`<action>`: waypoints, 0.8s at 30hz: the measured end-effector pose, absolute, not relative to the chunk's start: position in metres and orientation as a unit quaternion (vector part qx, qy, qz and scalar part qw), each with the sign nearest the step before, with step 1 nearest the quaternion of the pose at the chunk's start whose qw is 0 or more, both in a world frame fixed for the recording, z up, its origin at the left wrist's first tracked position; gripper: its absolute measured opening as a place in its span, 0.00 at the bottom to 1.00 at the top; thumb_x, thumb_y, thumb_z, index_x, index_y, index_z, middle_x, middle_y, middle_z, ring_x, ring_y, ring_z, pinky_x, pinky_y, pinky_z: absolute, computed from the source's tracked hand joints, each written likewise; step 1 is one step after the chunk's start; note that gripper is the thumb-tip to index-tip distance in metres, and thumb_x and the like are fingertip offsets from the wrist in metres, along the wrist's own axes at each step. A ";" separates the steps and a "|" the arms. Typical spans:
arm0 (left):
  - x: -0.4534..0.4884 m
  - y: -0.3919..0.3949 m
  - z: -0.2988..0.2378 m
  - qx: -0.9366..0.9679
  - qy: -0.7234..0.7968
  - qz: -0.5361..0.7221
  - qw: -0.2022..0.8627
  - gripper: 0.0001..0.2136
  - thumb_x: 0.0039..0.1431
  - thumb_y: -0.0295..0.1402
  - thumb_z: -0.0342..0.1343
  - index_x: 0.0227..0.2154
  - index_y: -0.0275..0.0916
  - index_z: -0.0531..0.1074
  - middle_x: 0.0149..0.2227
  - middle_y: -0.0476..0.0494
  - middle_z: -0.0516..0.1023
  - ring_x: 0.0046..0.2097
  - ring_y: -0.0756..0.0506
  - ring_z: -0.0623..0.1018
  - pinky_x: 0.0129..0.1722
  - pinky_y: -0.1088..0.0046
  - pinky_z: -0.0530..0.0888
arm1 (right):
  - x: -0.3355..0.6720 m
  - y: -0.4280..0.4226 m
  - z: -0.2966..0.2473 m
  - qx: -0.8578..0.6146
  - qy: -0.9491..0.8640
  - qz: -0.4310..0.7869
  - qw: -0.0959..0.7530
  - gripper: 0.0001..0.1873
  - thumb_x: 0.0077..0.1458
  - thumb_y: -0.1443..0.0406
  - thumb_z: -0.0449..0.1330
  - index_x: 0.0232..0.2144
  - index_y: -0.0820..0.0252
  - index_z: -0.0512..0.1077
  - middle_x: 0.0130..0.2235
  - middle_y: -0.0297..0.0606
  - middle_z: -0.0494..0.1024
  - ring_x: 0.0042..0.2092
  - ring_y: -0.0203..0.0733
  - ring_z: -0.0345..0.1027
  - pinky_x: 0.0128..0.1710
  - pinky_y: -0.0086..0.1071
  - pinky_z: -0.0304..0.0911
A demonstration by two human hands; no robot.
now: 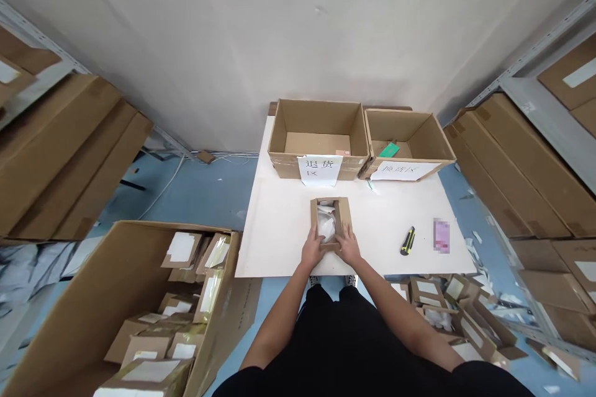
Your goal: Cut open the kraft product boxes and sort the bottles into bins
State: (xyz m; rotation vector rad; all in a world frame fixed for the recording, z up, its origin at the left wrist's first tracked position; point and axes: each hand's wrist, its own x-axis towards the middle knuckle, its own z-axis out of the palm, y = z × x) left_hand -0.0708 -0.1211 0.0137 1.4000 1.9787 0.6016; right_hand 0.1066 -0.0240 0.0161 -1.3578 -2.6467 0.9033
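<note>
A small open cardboard box (343, 211) stands on the white table (279, 229) in front of me, with white wrapping (326, 223) showing inside. My left hand (312, 249) grips the box's near left corner. My right hand (348, 247) grips its near right corner. Both hands have fingers curled on the box's edges.
Two large open cartons (316, 130) (407, 136) with paper labels stand at the table's far edge; the right one holds a green item (389, 149). A utility knife (408, 240) and a pink item (441, 235) lie to the right. Small parcels fill a big floor carton (116, 273); more parcels (447, 310) lie at lower right.
</note>
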 end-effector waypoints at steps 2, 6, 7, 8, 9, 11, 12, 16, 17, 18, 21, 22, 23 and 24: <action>-0.065 -0.115 0.013 0.538 0.756 0.227 0.295 0.19 0.56 0.22 0.62 0.50 0.41 0.79 0.78 0.43 0.47 0.77 0.37 0.52 0.70 0.56 0.67 | 0.111 -0.025 0.010 -0.450 -0.844 0.291 0.022 0.18 0.53 0.74 0.65 0.46 0.59 0.82 0.78 0.42 0.44 0.78 0.63 0.34 0.72 0.58 0.47; -0.059 -0.099 0.024 0.537 0.769 0.227 0.260 0.19 0.56 0.21 0.61 0.50 0.42 0.79 0.77 0.41 0.52 0.77 0.35 0.54 0.69 0.52 0.67 | 0.108 -0.014 0.014 -0.470 -0.812 0.334 0.089 0.13 0.53 0.74 0.60 0.35 0.59 0.83 0.77 0.38 0.53 0.77 0.53 0.42 0.75 0.46 0.47; -0.059 -0.094 0.030 0.539 0.770 0.232 0.251 0.19 0.56 0.22 0.61 0.50 0.41 0.79 0.77 0.39 0.51 0.76 0.33 0.54 0.68 0.51 0.68 | 0.108 -0.009 0.019 -0.470 -0.805 0.345 0.113 0.13 0.53 0.74 0.60 0.35 0.58 0.83 0.76 0.38 0.55 0.77 0.53 0.44 0.75 0.46 0.48; -0.059 -0.088 0.038 0.543 0.767 0.240 0.242 0.19 0.56 0.22 0.62 0.50 0.41 0.79 0.77 0.38 0.51 0.76 0.32 0.55 0.68 0.49 0.68 | 0.109 -0.004 0.027 -0.467 -0.798 0.354 0.140 0.13 0.53 0.73 0.60 0.35 0.58 0.83 0.75 0.38 0.57 0.76 0.52 0.46 0.74 0.46 0.49; -0.059 -0.082 0.047 0.552 0.760 0.252 0.232 0.19 0.56 0.22 0.62 0.50 0.41 0.79 0.77 0.37 0.51 0.76 0.32 0.55 0.68 0.48 0.68 | 0.112 0.002 0.035 -0.463 -0.792 0.361 0.170 0.13 0.53 0.72 0.60 0.35 0.57 0.83 0.75 0.38 0.58 0.76 0.52 0.47 0.74 0.47 0.50; -0.056 -0.064 0.068 0.577 0.736 0.280 0.215 0.18 0.57 0.23 0.62 0.50 0.43 0.79 0.77 0.39 0.50 0.76 0.32 0.54 0.69 0.46 0.66 | 0.122 0.015 0.057 -0.458 -0.777 0.366 0.227 0.12 0.54 0.71 0.60 0.36 0.55 0.83 0.74 0.38 0.59 0.75 0.53 0.50 0.73 0.49 0.53; -0.052 -0.055 0.079 0.590 0.723 0.293 0.208 0.18 0.57 0.23 0.63 0.50 0.43 0.79 0.78 0.40 0.50 0.76 0.32 0.54 0.69 0.45 0.66 | 0.129 0.021 0.070 -0.458 -0.770 0.365 0.252 0.11 0.55 0.70 0.61 0.36 0.54 0.83 0.74 0.37 0.60 0.75 0.53 0.51 0.72 0.50 0.55; -0.018 -0.011 0.126 0.634 0.676 0.326 0.184 0.15 0.59 0.27 0.63 0.49 0.45 0.80 0.78 0.43 0.50 0.76 0.31 0.56 0.70 0.45 0.64 | 0.178 0.048 0.124 -0.467 -0.753 0.324 0.331 0.11 0.55 0.70 0.63 0.37 0.54 0.83 0.74 0.39 0.60 0.74 0.53 0.53 0.72 0.51 0.56; -0.003 0.000 0.136 0.645 0.665 0.330 0.180 0.14 0.60 0.28 0.63 0.48 0.45 0.81 0.77 0.44 0.51 0.75 0.31 0.57 0.71 0.45 0.64 | 0.196 0.053 0.137 -0.469 -0.752 0.307 0.347 0.11 0.56 0.70 0.63 0.38 0.54 0.83 0.74 0.39 0.59 0.74 0.52 0.53 0.72 0.50 0.56; 0.014 0.010 0.146 0.656 0.653 0.333 0.179 0.12 0.60 0.29 0.64 0.47 0.45 0.82 0.77 0.44 0.51 0.75 0.31 0.58 0.71 0.45 0.63 | 0.215 0.057 0.148 -0.474 -0.750 0.288 0.360 0.11 0.56 0.70 0.63 0.38 0.54 0.83 0.74 0.39 0.59 0.75 0.52 0.52 0.72 0.50 0.55; 0.080 0.039 0.169 0.697 0.608 0.332 0.186 0.09 0.62 0.32 0.63 0.44 0.45 0.83 0.77 0.43 0.52 0.74 0.29 0.60 0.71 0.46 0.62 | 0.288 0.060 0.172 -0.519 -0.734 0.229 0.374 0.11 0.57 0.71 0.64 0.40 0.53 0.83 0.74 0.37 0.60 0.76 0.52 0.47 0.73 0.52 0.52; 0.107 0.048 0.175 0.713 0.590 0.328 0.189 0.08 0.62 0.33 0.63 0.43 0.45 0.83 0.77 0.44 0.52 0.74 0.30 0.59 0.71 0.46 0.62 | 0.315 0.057 0.177 -0.545 -0.721 0.210 0.374 0.12 0.57 0.71 0.65 0.40 0.53 0.83 0.74 0.37 0.60 0.76 0.53 0.46 0.74 0.53 0.50; 0.135 0.055 0.179 0.731 0.571 0.322 0.192 0.07 0.63 0.33 0.63 0.43 0.46 0.83 0.77 0.45 0.52 0.74 0.30 0.59 0.71 0.45 0.62 | 0.343 0.052 0.179 -0.574 -0.704 0.193 0.372 0.12 0.56 0.71 0.66 0.41 0.53 0.83 0.74 0.38 0.60 0.76 0.54 0.45 0.74 0.55 0.49; 0.165 0.061 0.182 0.749 0.550 0.314 0.195 0.07 0.63 0.33 0.62 0.42 0.46 0.83 0.77 0.45 0.52 0.75 0.30 0.58 0.71 0.45 0.61 | 0.372 0.046 0.180 -0.603 -0.684 0.178 0.369 0.12 0.56 0.71 0.66 0.42 0.53 0.83 0.74 0.40 0.60 0.76 0.55 0.45 0.73 0.57 0.49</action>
